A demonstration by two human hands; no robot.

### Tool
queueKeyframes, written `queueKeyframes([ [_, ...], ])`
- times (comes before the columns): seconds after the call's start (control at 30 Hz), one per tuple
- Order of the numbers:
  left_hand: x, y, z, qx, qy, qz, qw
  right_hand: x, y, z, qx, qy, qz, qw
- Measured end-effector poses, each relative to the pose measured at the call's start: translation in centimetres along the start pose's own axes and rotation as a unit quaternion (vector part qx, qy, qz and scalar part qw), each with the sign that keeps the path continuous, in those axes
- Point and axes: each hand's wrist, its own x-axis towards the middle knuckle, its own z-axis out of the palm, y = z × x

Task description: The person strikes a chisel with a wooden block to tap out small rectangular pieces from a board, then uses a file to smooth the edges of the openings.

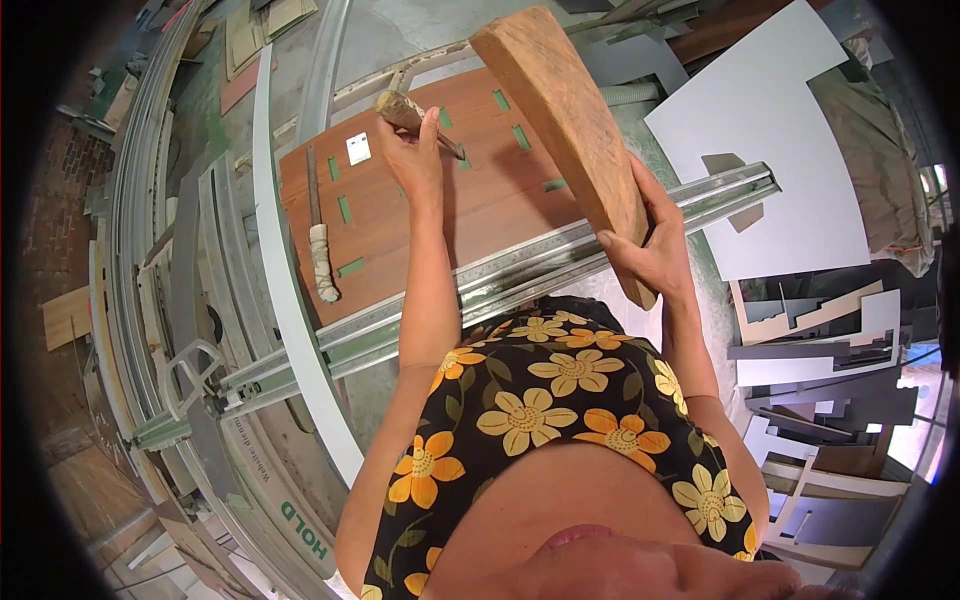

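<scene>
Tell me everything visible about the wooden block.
The wooden block is a long, thick bar of brown, grained-looking wood with slightly worn edges. The right hand grips it near its lower end. Held slanting, its far end toward picture left, it overlaps the brown panel and metal rail in view.

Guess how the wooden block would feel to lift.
The wooden block is probably stiff, being thick timber. It may feel heavy at its far end, since the right hand grips it near the other. Its rough-looking surface suggests little slipping.

Tool (320, 262) on panel (500, 195), behind rail (530, 258)
</scene>
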Motion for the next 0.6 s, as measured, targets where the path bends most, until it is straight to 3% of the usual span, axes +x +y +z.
queueKeyframes([
  [0.23,0.3,-1.2,0.0,-0.054,0.016,-0.004,0.998,2.6,-1.5,1.2,-0.023,-0.055,-0.013,0.998],
  [0.3,0.3,-1.1,-0.2,-0.008,0.001,0.002,1.000,3.4,-2.5,1.7,-0.030,-0.066,-0.023,0.997],
  [0.43,1.0,-2.8,-0.3,0.012,-0.058,0.019,0.998,5.5,-3.7,2.6,-0.042,-0.070,-0.081,0.993],
  [0.53,1.2,-4.6,-0.1,-0.006,-0.050,0.070,0.996,7.0,-5.1,3.7,-0.048,-0.083,-0.128,0.987],
  [0.6,1.1,-4.8,-0.1,-0.013,-0.052,0.056,0.997,7.6,-5.1,4.6,-0.052,-0.084,-0.139,0.985],
])
